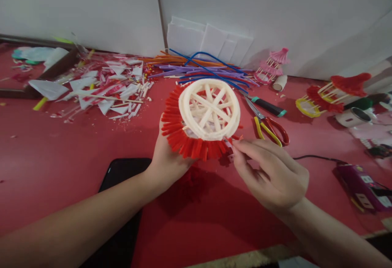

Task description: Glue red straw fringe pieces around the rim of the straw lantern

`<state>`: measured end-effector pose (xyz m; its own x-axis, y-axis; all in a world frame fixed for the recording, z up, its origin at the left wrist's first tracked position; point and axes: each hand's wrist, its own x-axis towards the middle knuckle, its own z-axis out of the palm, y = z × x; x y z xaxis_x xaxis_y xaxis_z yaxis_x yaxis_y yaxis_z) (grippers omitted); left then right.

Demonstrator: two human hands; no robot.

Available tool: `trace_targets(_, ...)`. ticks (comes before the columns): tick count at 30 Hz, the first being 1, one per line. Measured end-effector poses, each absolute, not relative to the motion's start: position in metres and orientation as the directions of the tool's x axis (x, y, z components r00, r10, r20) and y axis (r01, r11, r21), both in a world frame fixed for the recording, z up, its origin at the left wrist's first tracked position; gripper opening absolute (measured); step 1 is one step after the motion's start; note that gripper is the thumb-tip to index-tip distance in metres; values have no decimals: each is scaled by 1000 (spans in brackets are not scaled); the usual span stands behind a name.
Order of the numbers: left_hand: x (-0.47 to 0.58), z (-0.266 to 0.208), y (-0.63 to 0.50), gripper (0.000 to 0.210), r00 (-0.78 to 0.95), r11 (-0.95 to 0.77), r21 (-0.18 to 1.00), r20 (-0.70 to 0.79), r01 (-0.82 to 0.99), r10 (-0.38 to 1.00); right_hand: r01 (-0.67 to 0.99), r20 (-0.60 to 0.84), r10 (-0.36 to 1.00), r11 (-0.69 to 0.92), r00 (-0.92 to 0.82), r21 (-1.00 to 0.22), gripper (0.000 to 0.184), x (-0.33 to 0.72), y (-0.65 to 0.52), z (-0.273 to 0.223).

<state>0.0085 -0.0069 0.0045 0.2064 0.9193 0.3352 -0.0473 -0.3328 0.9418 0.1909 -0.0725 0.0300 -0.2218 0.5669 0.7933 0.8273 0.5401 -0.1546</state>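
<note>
My left hand (167, 158) is wrapped round the side of a craft model made of pipe cleaners, with most of its fingers hidden behind it. On the model's top is a cream-white ring (184, 113) crossed by spokes like a wheel. Below that ring, short red pipe cleaner pieces (196, 147) stick out as a fringe. At the fringe's right edge, my right hand (271, 172) is closed in a pinch, thumb against forefinger, on a short red pipe cleaner piece (230, 140). Its far end touches the underside of the white ring.
Behind lie blue, orange and purple pipe cleaners (202, 69). White and pink scraps (113, 82) heap at left. Scissors (260, 115), yellow-handled pliers (266, 131) and a black-handled cutter (269, 107) lie right of the model. A black phone (122, 215) is under my left forearm.
</note>
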Motion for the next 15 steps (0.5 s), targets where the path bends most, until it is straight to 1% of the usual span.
trace_targets(4, 11, 8, -8, 56, 195, -367, 930, 361, -5, 912, 840, 776, 584, 526, -239, -137, 27, 189, -73, 32)
trace_targets(9, 16, 14, -9, 57, 160, -323, 943, 331, -75, 930, 844, 764, 581, 529, -280, -93, 22, 188, -72, 32)
trace_targets(15, 16, 15, -10, 55, 166, -291, 950, 306, -110, 937, 838, 758, 579, 539, -298, -82, 20, 188, -71, 32)
